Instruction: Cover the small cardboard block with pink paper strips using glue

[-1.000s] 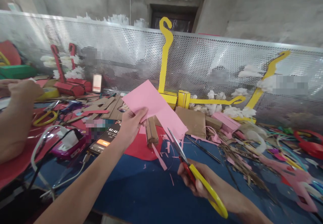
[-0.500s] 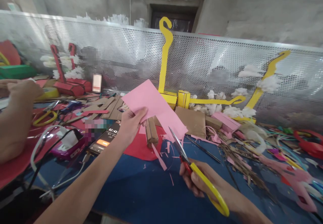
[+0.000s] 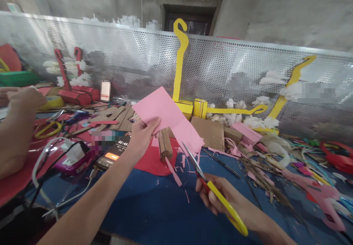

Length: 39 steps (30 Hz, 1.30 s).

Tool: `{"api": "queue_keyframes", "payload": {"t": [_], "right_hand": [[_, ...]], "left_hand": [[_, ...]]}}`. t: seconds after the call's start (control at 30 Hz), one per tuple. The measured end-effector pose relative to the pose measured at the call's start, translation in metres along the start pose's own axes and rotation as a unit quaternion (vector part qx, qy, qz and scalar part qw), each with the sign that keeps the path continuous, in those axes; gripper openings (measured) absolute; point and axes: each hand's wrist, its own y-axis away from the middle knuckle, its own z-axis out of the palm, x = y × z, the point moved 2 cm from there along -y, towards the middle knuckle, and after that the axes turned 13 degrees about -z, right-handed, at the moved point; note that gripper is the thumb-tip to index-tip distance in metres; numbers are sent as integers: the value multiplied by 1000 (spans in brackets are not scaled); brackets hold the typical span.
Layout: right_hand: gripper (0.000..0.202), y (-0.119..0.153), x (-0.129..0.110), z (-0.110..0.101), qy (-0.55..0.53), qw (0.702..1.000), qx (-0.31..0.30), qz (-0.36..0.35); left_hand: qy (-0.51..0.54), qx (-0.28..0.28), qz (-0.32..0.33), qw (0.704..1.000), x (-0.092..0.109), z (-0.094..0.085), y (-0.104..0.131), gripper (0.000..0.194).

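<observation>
A sheet of pink paper (image 3: 165, 112) is held up over the table (image 3: 138, 208), tilted, with one long end reaching down to the right. The person's left hand (image 3: 143, 138) grasps it at the lower edge, thumb on top. The right hand (image 3: 217, 197) is wrapped around the handles of a pair of scissors (image 3: 227, 206), red and yellow, whose blades point up and away, the tips overlapping the lower right end of the paper.

Below the paper, a brown cardboard block (image 3: 166, 147) lies partly on a red sheet (image 3: 149, 160), with a pink strip (image 3: 173, 171) at its near end and small pink scraps beside it. A phone (image 3: 114, 155) lies just left of the red sheet, next to the left forearm. A flat cardboard piece (image 3: 208, 131) sits behind the scissors, and a pink glue gun (image 3: 314, 193) lies to the far right. Further back, a tall yellow hook (image 3: 180, 53) stands before a perforated metal screen (image 3: 132, 53); at the left edge is another person's hand (image 3: 26, 98)
</observation>
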Motion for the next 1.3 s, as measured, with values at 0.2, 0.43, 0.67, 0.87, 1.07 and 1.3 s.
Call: {"api": "queue_keyframes", "payload": {"t": [0.2,0.43,0.67,0.87,1.07,1.3], "right_hand": [[59,2,-2,1,-2,1000,9,4],[59,2,-1,0,8,1000,3,0],[59,3,1,-2,22,1000,-9,5],[54,5,2,-3,29,1000,-3,3],[53,4,4,-5,26,1000,-12,6],[57,4,6,-5,28,1000,-6,13]], "left_hand": [[3,-1,2,1000,2,1,2,31],[12,-6,1,1000,4,2,3,33],[57,-2,-25,998,4,4,4,30],[85,12,-37,996,6,5,4,29],[100,19,-45,994,6,5,3,30],[106,10,-48,993,5,5,4,31]]}}
